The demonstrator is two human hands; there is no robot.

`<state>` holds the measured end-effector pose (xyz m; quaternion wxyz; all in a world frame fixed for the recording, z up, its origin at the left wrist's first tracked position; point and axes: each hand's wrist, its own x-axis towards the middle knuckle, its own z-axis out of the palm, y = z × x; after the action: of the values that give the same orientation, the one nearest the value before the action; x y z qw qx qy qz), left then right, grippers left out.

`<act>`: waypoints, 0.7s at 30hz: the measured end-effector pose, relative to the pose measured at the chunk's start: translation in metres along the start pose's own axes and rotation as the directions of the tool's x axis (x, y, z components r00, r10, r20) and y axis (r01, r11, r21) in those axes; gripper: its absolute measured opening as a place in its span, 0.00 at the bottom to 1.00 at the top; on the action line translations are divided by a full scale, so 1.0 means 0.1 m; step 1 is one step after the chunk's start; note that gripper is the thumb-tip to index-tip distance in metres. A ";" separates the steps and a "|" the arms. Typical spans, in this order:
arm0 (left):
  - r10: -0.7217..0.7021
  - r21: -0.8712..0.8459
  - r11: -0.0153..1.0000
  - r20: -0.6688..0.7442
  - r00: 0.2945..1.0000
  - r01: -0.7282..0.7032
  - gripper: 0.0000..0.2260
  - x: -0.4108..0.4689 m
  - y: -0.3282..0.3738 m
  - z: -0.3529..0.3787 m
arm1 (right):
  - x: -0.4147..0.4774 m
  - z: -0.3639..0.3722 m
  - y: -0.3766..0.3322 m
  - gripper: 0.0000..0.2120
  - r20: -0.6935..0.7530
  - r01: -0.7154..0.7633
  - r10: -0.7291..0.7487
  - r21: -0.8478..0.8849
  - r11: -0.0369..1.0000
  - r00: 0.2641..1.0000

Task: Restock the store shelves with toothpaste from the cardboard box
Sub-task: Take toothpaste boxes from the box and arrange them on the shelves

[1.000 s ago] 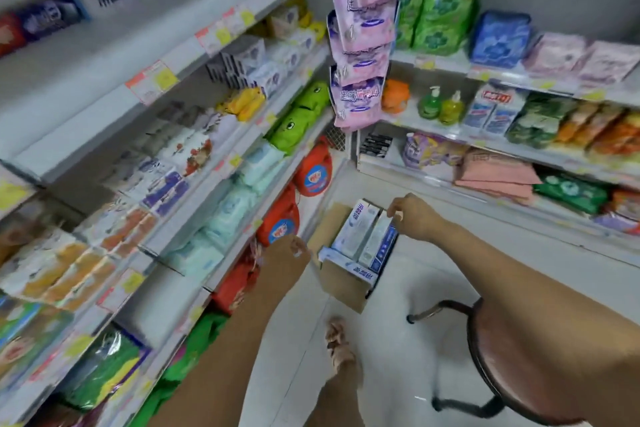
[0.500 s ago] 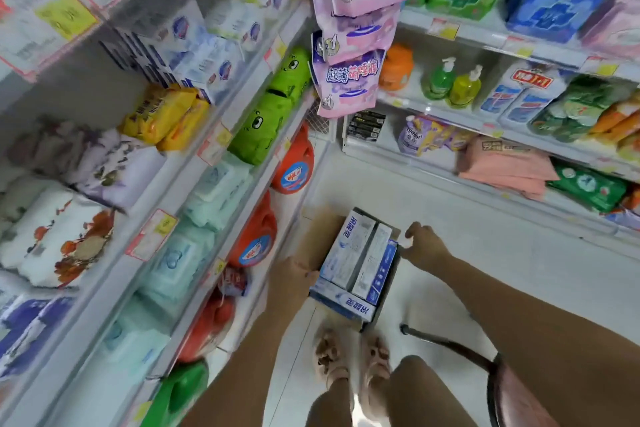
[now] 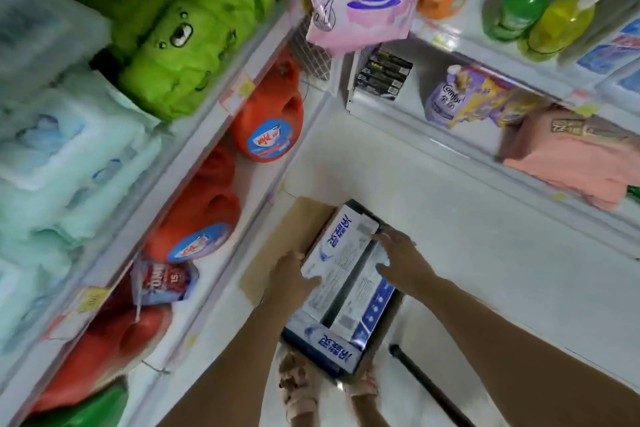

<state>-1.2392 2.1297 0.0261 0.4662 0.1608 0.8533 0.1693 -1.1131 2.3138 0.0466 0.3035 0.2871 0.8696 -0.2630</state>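
Observation:
An open cardboard box point(image 3: 287, 243) stands on the floor by my feet, filled with white-and-blue toothpaste cartons. One long toothpaste carton point(image 3: 341, 250) lies on top at the left, a second point(image 3: 363, 302) lies beside it, and a third point(image 3: 322, 345) lies crosswise at the near end. My left hand point(image 3: 289, 282) grips the left edge of the top carton, thumb on its face. My right hand point(image 3: 398, 260) reaches in from the right, its spread fingers touching the cartons near the top carton's right edge.
The left shelving holds orange detergent jugs point(image 3: 266, 135), green packs point(image 3: 187, 52) and pale tissue packs. The right-hand shelf point(image 3: 450, 156) carries a purple pouch and pink packs. A black stool leg point(image 3: 426, 381) stands right of the box. My sandalled feet point(image 3: 298, 381) are just below it.
I have bent closer to the box. Both hands moved from the box's sides onto the cartons; the left hand now grips the top carton.

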 end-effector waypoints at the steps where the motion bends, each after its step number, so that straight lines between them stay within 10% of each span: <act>1: -0.002 0.037 0.999 0.008 1.000 0.002 0.32 0.07 0.00 0.07 | 0.09 0.03 0.03 0.31 -0.002 0.045 -0.045 -0.036 0.998 0.999; 10: 0.038 0.010 0.999 -0.011 0.999 -0.038 0.25 0.45 -0.15 0.23 | 0.53 0.20 -0.02 0.24 -0.100 0.322 -0.340 -0.162 0.933 0.935; 21: -0.023 -0.252 0.967 -0.198 0.980 -0.028 0.16 0.22 -0.35 -0.40 | 0.75 0.31 -0.41 0.23 0.222 0.518 -0.473 -0.474 0.712 0.853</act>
<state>-1.2881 2.1026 0.0148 0.3948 0.0832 0.8669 0.2926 -1.1773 2.2909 -0.0139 0.3239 -0.0606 0.9385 -0.1027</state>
